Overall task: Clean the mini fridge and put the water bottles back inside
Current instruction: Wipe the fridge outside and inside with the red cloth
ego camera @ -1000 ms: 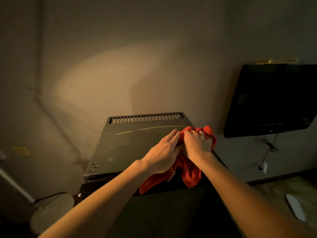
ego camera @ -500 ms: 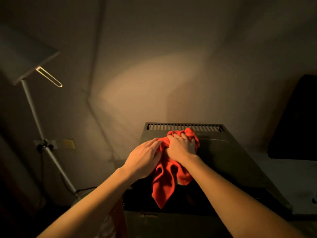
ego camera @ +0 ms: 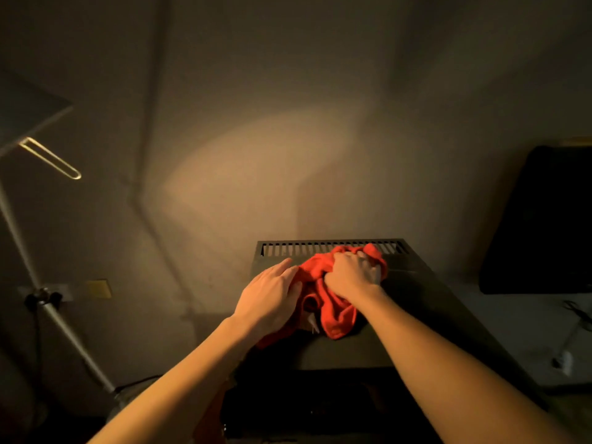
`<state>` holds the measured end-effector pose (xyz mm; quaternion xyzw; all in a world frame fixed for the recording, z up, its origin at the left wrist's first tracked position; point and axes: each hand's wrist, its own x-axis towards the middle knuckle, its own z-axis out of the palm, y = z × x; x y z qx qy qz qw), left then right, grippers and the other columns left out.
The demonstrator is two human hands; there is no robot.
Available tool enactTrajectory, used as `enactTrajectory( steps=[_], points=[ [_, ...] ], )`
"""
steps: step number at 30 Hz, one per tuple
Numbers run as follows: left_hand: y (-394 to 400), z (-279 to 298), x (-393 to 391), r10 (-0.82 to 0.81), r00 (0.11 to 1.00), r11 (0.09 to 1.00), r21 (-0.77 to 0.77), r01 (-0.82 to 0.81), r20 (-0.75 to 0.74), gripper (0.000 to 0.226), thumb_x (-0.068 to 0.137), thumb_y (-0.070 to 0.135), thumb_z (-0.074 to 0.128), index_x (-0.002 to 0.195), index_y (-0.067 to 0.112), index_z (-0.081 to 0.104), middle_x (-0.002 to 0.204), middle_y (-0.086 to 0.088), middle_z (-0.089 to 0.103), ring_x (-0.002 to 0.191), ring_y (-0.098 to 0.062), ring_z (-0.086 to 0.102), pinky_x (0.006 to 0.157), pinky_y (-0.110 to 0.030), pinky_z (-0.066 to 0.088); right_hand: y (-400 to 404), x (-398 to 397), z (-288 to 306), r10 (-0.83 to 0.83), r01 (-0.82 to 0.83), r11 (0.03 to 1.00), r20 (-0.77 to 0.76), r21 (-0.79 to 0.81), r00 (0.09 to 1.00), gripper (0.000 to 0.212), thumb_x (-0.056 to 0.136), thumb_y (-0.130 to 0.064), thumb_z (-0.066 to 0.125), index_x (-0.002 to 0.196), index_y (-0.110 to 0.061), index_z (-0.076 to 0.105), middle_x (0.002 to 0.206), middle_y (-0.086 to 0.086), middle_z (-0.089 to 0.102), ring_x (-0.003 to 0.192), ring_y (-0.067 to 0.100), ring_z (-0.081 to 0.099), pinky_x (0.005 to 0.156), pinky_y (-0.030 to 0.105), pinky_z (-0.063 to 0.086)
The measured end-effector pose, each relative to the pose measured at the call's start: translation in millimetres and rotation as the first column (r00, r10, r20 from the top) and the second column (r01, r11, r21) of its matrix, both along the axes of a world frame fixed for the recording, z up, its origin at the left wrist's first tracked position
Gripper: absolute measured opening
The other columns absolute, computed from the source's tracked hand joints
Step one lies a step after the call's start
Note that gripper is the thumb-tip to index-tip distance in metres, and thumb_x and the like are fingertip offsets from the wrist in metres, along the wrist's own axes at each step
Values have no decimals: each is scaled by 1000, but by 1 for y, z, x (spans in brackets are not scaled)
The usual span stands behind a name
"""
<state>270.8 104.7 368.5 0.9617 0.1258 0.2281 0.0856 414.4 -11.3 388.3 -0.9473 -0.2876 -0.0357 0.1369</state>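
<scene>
A dark mini fridge [ego camera: 416,322] stands against the wall, seen from above, with a slotted vent [ego camera: 298,249] along the back of its top. A crumpled red cloth [ego camera: 336,310] lies on that top. My right hand [ego camera: 354,275] grips the bunched cloth near the vent. My left hand [ego camera: 272,298] lies flat with straight fingers on the cloth's left side, at the fridge's left edge. No water bottles are in sight, and the fridge's front is hidden below.
A floor lamp with a slanted pole [ego camera: 54,315] and pale shade [ego camera: 25,113] stands at the left, by a wall socket [ego camera: 57,288]. A black screen [ego camera: 551,225] hangs on the wall at the right. A cable [ego camera: 573,309] lies below it.
Both hands slid the cloth from the fridge top's right part toward the left and back toward the vent. The view swung left, bringing the lamp into sight.
</scene>
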Motion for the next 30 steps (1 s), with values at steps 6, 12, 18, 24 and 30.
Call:
enactTrajectory(
  steps=[6, 12, 18, 24, 30],
  points=[
    [-13, -7, 21, -121, 993, 992, 35, 122, -12, 34, 99, 38, 41, 124, 21, 57, 129, 2, 55, 122, -19, 51, 102, -30, 39, -94, 49, 1, -242, 243, 970, 25, -21, 970, 43, 83, -37, 54, 122, -20, 58, 132, 10, 57, 128, 32, 46, 104, 48, 40],
    [-25, -11, 29, -140, 990, 990, 34, 139, 10, 34, 98, 40, 41, 122, 21, 57, 127, 4, 58, 120, -18, 52, 101, -29, 39, -111, 39, -2, -120, 122, 992, 48, -33, 992, 54, 76, -52, 59, 123, -25, 56, 132, 9, 58, 125, 30, 48, 104, 42, 39],
    [-34, -12, 37, -73, 997, 996, 57, 73, 5, 29, 96, 37, 46, 112, 18, 60, 130, 1, 60, 122, -19, 52, 104, -30, 35, -69, 24, -5, 206, -215, 969, -88, -121, 975, 98, 56, -96, 39, 143, -53, 23, 157, 0, 29, 144, 34, 18, 112, 60, 15],
    [-65, -10, 49, 60, 998, 996, 63, -62, 26, 33, 97, 39, 47, 119, 19, 61, 132, 3, 59, 124, -17, 51, 101, -29, 37, -80, 56, -3, 304, -308, 951, 107, 17, 947, 63, 79, -66, 62, 125, -22, 60, 125, 11, 62, 118, 32, 52, 100, 36, 32],
    [-130, -10, 66, 171, 983, 980, 93, -177, 68, 31, 95, 38, 51, 117, 22, 64, 128, 3, 62, 121, -18, 54, 99, -28, 40, -139, 94, -4, 391, -397, 911, 78, 109, 917, 62, 72, -62, 68, 123, -28, 62, 118, 5, 68, 111, 27, 61, 89, 34, 49]
  ],
)
